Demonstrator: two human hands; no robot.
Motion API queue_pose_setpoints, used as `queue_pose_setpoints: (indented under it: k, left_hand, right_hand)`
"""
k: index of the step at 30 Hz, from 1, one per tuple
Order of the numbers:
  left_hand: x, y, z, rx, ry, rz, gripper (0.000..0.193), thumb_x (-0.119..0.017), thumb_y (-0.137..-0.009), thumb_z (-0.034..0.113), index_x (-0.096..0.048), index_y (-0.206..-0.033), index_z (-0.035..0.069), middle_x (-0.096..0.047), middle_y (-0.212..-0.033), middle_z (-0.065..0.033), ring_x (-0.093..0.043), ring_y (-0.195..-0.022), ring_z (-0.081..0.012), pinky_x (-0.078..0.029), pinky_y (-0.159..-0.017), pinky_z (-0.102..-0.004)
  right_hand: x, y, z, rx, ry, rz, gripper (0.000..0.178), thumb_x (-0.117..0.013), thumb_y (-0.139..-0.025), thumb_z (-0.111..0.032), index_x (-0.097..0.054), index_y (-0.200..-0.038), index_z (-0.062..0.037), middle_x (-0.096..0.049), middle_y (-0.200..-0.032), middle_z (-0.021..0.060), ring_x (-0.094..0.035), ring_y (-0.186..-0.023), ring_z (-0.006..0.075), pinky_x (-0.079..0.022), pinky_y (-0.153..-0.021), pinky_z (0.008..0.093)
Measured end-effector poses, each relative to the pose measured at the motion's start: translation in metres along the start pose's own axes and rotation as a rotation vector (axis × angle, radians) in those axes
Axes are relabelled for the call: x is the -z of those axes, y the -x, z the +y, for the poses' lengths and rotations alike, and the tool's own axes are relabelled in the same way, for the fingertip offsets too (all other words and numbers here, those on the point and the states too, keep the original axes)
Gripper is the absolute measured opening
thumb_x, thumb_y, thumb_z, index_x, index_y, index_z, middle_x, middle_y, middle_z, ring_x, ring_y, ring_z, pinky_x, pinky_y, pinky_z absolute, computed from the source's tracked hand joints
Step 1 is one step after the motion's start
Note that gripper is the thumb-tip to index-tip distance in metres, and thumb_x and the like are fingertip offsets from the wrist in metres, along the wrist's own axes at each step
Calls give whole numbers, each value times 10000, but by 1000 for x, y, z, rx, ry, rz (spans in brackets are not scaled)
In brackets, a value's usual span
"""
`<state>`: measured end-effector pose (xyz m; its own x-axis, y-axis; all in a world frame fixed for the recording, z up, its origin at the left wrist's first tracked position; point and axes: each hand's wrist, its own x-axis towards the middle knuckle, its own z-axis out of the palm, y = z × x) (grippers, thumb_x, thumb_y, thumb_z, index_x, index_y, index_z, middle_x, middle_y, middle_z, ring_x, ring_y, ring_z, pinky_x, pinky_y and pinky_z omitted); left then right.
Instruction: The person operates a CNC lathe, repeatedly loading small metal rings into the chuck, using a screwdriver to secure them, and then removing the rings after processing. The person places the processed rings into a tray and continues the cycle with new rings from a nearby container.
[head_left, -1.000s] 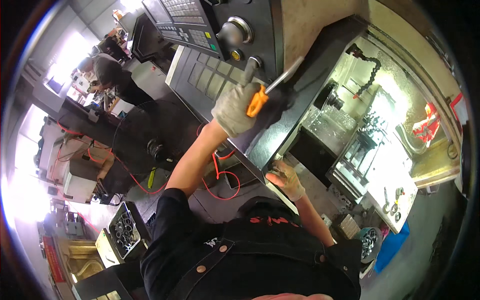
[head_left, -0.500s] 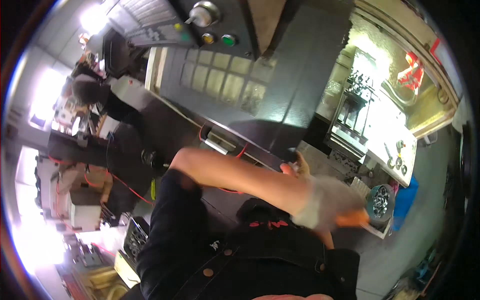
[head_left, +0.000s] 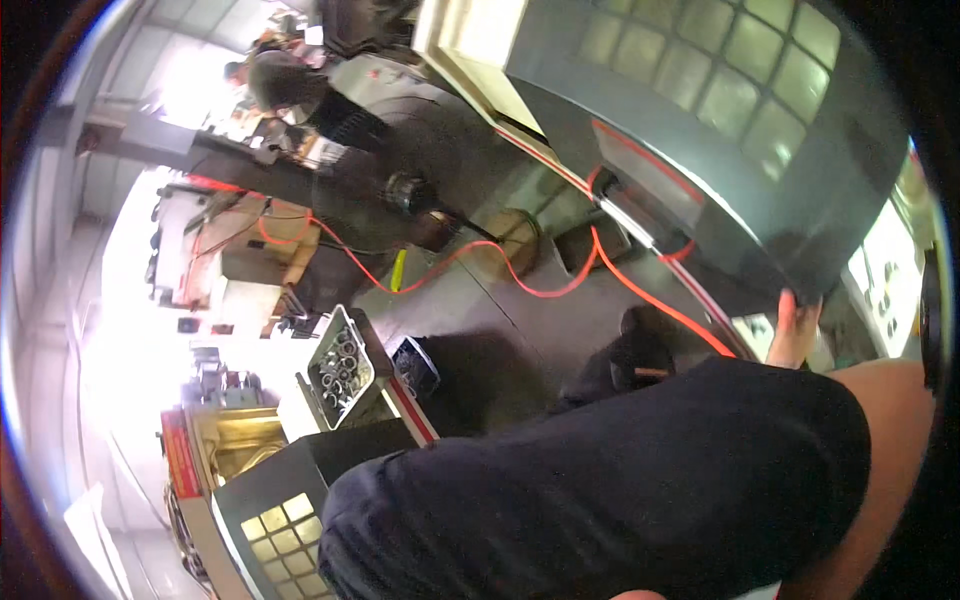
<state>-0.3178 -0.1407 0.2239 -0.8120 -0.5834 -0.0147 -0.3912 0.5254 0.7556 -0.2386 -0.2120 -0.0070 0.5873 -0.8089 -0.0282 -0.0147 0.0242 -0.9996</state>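
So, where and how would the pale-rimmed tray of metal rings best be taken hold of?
Probably by two opposite stretches of the tray's rim, one hand to each, coming from above. The rim runs exposed around the open top, while the loose metal rings heaped inside suggest a level, two-sided grip. Its underside is hidden.

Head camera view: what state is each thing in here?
Upper-right grey metal machine door with gridded window: apparently open, brightly lit interior visible beyond
Right hand: at the door's edge, grip unclear
Left hand: out of view
Rectangular white-rimmed tray: holding many grey metal rings
Long red-orange hose: slack, curving
Co-worker in dark clothes: leaning forward
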Motion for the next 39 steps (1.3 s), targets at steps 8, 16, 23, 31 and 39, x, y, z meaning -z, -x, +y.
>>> queue_pose_setpoints:
  k: [8,16,23,31,39]
  left_hand:
    - [-37,-69,38,-116,-114,-88,465,-696,-734,146,-534,-1154,29,-619,-1033,-118,-617,-935,-248,-508,-802,-351]
    - [-55,-45,35,-241,6,-1,500,-696,-750,136,-506,-1198,24,-618,-1029,-106,-620,-918,-223,-507,-804,-339]
    - [-116,71,-71,364,251,407,543,-694,-755,90,-475,-1245,13,-604,-1043,-96,-618,-912,-182,-508,-811,-317]
    - [-137,95,-182,343,719,198,519,-680,-754,10,-478,-1233,1,-600,-996,-74,-620,-913,-187,-508,-814,-307]
    - [-162,-22,-174,254,989,-321,538,-687,-765,59,-490,-1264,18,-627,-1012,-32,-601,-895,-127,-473,-804,-250]
  right_hand:
    - [55,13,-7,270,214,24,840,-587,-815,-604,-320,-1360,-24,-572,-1147,198,-567,-1039,299,-450,-867,410]
    - [102,38,-22,198,507,200,764,-683,-804,-467,-316,-1326,-46,-589,-1125,245,-581,-1047,413,-473,-845,462]
    - [87,45,-33,382,354,288,722,-732,-775,-416,-425,-1277,2,-580,-1131,254,-582,-1085,353,-470,-902,402]
    - [104,94,71,147,65,417,502,-621,-896,-334,-493,-1272,-26,-589,-1191,125,-577,-1057,193,-460,-908,316]
    - [128,267,57,73,-593,772,483,-627,-888,-353,-547,-1214,-5,-612,-1137,81,-564,-1098,170,-433,-982,309]
